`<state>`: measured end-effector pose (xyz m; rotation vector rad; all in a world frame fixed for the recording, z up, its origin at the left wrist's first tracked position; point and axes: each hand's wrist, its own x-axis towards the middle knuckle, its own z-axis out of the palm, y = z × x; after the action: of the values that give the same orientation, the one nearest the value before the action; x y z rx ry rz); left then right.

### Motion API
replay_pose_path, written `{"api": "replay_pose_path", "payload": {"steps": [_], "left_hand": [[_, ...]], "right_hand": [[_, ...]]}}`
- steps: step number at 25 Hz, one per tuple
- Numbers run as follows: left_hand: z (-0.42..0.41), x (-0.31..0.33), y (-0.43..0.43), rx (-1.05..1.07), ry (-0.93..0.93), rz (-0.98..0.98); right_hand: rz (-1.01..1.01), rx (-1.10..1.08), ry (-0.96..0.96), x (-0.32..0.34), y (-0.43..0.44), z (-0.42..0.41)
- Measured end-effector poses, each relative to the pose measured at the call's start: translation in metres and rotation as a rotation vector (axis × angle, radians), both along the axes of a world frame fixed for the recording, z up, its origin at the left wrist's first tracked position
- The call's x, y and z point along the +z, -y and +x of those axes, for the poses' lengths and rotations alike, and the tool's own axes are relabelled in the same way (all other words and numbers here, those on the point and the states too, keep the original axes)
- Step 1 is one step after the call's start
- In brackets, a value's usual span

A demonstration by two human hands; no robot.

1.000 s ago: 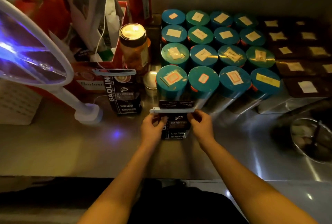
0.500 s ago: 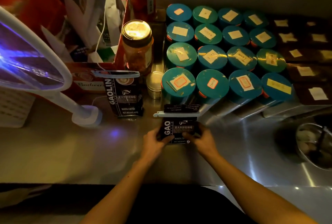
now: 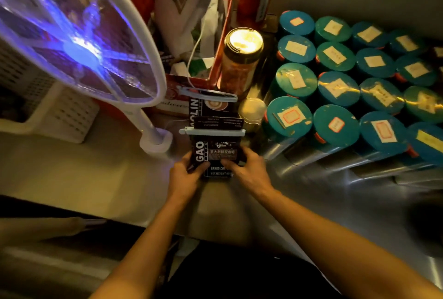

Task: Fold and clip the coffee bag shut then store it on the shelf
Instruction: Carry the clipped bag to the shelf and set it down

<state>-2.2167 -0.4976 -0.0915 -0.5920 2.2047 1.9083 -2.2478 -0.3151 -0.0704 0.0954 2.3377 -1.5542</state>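
Head view: both forearms reach forward from the near edge over the steel tabletop (image 3: 100,178). The hands grip the coffee bag (image 3: 217,155) from either side — left hand (image 3: 185,175) on its left edge, right hand (image 3: 247,171) on its right edge, thumbs pressed on the front panel. This two-sided hold keeps the bag upright and square. The white clip (image 3: 215,131) sits across the bag near its top, with the folded flap standing just above it; folding and clipping appear complete, so storage is likely the step in hand. Just beyond stands a second clipped bag (image 3: 211,104), same brand — the held bag lines up in front of it. Far right, teal-lidded canisters (image 3: 335,126) fill rows; left, an electric swatter (image 3: 72,42) glows in its stand.
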Motion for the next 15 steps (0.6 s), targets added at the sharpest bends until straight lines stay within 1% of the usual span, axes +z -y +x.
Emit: {"api": "replay_pose_path", "payload": {"steps": [3, 6, 8, 10, 15], "left_hand": [[-0.006, 0.002, 0.032, 0.006, 0.017, -0.042], [-0.012, -0.005, 0.051, -0.031, 0.029, -0.080], [-0.010, -0.010, 0.049, -0.049, 0.084, -0.082], [-0.008, -0.012, 0.047, -0.049, 0.118, -0.073], [-0.008, -0.015, 0.040, -0.027, 0.098, -0.075]], "right_hand": [[0.097, 0.000, -0.048, -0.003, 0.036, -0.010], [0.123, -0.037, -0.005, -0.010, 0.056, -0.010], [0.109, -0.046, 0.037, -0.015, 0.054, -0.006], [0.113, -0.048, 0.038, -0.018, 0.052, -0.007], [0.125, -0.023, 0.052, -0.020, 0.049, -0.010]]}}
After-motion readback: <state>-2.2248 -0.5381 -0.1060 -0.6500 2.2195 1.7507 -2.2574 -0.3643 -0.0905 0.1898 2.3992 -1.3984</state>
